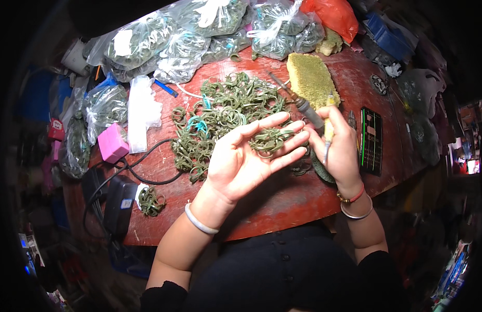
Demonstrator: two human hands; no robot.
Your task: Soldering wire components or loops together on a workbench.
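Note:
My left hand is palm up with its fingers stretched out. A small cluster of green plastic-looking rings lies across its fingers. My right hand is closed around a slim yellow-handled tool, beside the left fingertips; its exact kind is unclear. A tool like a soldering iron, with a grey barrel and dark metal tip, slants away from the right fingers. Whether they touch it, I cannot tell. Behind my left hand spreads a heap of similar green rings, with some teal pieces among them.
Filled clear bags line the table's back. A yellow sponge-like block lies behind my right hand, a phone to its right. On the left are a pink block, a black adapter with cords and a small ring cluster.

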